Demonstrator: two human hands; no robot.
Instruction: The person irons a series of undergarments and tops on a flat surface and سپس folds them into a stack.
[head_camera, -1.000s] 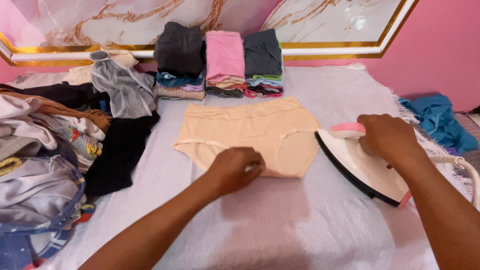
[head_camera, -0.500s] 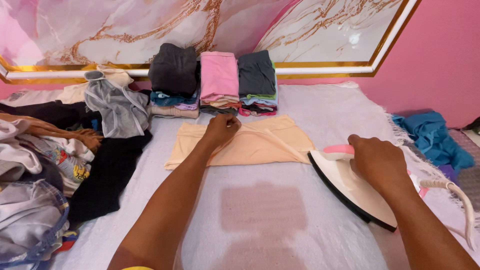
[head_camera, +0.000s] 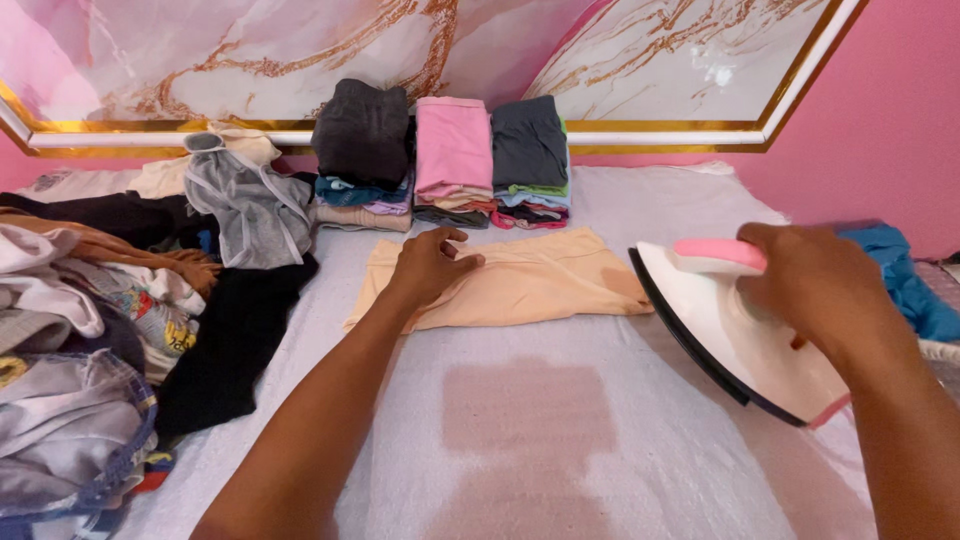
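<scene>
A beige pair of underwear (head_camera: 530, 285) lies folded in half on the white cloth (head_camera: 560, 440) that covers the surface. My left hand (head_camera: 430, 265) rests flat on its left part, fingers apart. My right hand (head_camera: 815, 285) grips the pink handle of a white and pink iron (head_camera: 735, 335), which is lifted and tilted just right of the beige garment. A darker rectangular patch (head_camera: 525, 405) marks the cloth below the garment.
Three stacks of folded clothes (head_camera: 450, 150) stand at the back by the marble-patterned wall panel. A heap of unfolded clothes (head_camera: 90, 320) fills the left side, with a black garment (head_camera: 235, 330) at its edge. A blue cloth (head_camera: 905, 275) lies at the right.
My left hand folded the lower half of the beige underwear up over the upper half and now presses it. My right hand raised the iron off the cloth.
</scene>
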